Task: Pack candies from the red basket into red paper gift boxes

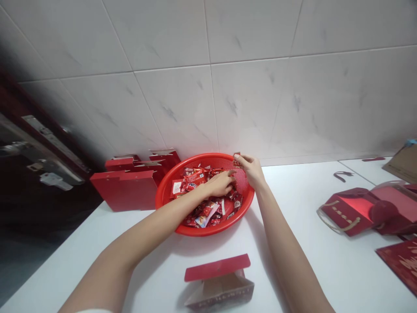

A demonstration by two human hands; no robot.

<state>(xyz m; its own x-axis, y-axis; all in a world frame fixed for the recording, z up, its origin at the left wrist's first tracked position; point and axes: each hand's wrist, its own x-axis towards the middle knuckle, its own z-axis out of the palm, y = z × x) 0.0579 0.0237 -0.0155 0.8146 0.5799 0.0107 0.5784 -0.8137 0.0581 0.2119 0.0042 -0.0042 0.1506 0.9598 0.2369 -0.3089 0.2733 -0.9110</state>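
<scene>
A round red plastic basket holds a heap of small wrapped candies, mostly in red wrappers. My left hand reaches into it over the heap, its fingers apart and pointing down to the right among the candies; the fingertips are partly hidden. At the basket's right rear rim, my right hand pinches a small wrapped candy between thumb and fingers. Near the front of the table stands a small red gift box with its top open and a flap raised.
Several red folded cartons stand left of the basket, against the wall. On the right of the white table lie red boxes with rope handles, a dark red printed card, a brown cardboard box and a dark strip.
</scene>
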